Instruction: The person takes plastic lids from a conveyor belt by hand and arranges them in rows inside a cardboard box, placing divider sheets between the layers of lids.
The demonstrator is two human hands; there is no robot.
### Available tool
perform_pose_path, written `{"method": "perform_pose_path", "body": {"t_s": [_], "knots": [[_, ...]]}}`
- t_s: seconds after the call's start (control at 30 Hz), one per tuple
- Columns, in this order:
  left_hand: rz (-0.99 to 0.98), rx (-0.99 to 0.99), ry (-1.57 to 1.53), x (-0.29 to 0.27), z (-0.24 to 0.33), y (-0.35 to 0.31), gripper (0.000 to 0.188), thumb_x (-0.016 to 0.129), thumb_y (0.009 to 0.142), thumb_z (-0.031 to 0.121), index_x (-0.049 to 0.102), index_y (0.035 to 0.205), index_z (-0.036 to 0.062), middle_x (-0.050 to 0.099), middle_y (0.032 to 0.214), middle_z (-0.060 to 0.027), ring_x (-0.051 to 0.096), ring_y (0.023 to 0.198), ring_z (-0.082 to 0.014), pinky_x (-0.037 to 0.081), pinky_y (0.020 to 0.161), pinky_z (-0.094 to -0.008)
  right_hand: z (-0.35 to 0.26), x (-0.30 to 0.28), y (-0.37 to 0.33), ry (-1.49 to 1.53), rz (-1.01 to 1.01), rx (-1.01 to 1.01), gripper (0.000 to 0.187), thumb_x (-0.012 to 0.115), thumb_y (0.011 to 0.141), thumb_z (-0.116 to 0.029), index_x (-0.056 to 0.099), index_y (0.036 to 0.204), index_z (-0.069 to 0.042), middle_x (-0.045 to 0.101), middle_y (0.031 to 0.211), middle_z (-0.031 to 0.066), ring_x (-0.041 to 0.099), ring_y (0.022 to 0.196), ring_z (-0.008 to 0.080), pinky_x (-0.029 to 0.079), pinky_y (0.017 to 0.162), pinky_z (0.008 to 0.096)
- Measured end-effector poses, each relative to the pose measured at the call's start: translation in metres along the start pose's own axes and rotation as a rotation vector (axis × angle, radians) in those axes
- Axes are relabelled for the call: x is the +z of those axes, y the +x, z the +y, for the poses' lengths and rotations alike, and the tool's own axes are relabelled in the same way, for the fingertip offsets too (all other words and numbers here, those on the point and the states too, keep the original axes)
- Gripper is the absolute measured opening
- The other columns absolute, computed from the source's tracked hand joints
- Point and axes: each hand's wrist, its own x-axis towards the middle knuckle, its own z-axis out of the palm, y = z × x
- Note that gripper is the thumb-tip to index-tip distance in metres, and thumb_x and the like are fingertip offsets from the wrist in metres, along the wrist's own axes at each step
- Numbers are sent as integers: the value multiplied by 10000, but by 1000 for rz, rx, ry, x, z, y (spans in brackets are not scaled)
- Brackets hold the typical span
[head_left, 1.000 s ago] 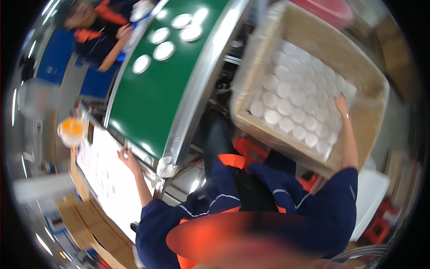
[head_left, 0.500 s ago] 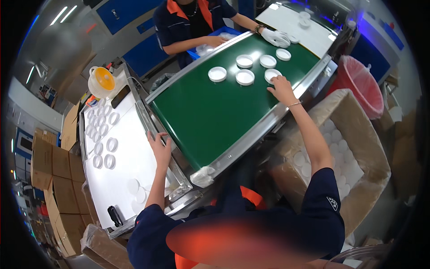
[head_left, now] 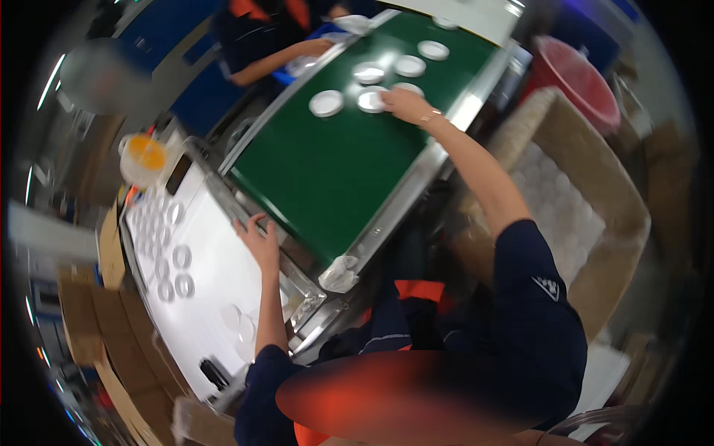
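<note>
Over the green conveyor belt (head_left: 312,163), my right hand (head_left: 409,106) has its fingers closed at the right rim of a shallow white round lid (head_left: 370,99). Another white lid (head_left: 408,89) lies just behind that hand, partly covered by it. Several more lie around, including one to the left (head_left: 326,103) and one farther off (head_left: 433,50). My left hand (head_left: 259,241) is empty with fingers apart, above the strip between the belt's near-left end and the white table (head_left: 212,297). Clear round rings (head_left: 181,257) stand in rows on that table.
A co-worker across the belt has a gloved hand (head_left: 353,24) near a blue bin (head_left: 327,31). At right are a lined carton (head_left: 625,245) of white round pieces and a red bin (head_left: 576,82). A yellow-and-white round container (head_left: 143,160) stands behind the table.
My right hand has moved left from one lid to its neighbour. The co-worker's gloved hand has drawn back from the belt's far end towards the blue bin. The whole view has shifted.
</note>
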Motion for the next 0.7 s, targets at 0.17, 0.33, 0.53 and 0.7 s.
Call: {"method": "perform_pose_path", "body": {"t_s": [0.17, 0.33, 0.53, 0.7], "knots": [[-99, -11, 32, 11, -8, 0, 257, 600, 811, 161, 574, 1055, 86, 153, 1400, -331, 128, 1345, -412, 202, 1044, -410, -19, -15, -25, -75, 49, 33, 132, 556, 786, -165, 570, 907, -113, 618, 771, 130, 621, 787, 330, 478, 655, 460], [-79, -78, 126, -5, -18, -9, 252, 585, 827, 171, 566, 1055, 67, 150, 1410, -300, 129, 1344, -393, 211, 1046, -433, -114, -100, -99, 903, 299, 139, 122, 572, 840, -135, 542, 891, -28, 553, 657, 93, 576, 675, 164, 410, 603, 319], [-79, -70, -19, 0, -20, -4, 238, 576, 825, 137, 576, 1056, 77, 172, 1418, -264, 142, 1350, -367, 167, 1070, -407, -173, -164, -228, 2059, 853, 356, 349, 489, 924, -211, 444, 1246, -85, 542, 1194, 83, 514, 1129, 224, 407, 979, 416], [-62, -70, 1, -1, -24, -4, 235, 573, 819, 125, 576, 1051, 91, 160, 1416, -274, 137, 1348, -377, 189, 1054, -405, -189, -169, -225, 2475, 820, 70, 416, 404, 953, -324, 418, 1303, -101, 525, 1245, 55, 496, 1159, 215, 379, 1009, 419]]}}
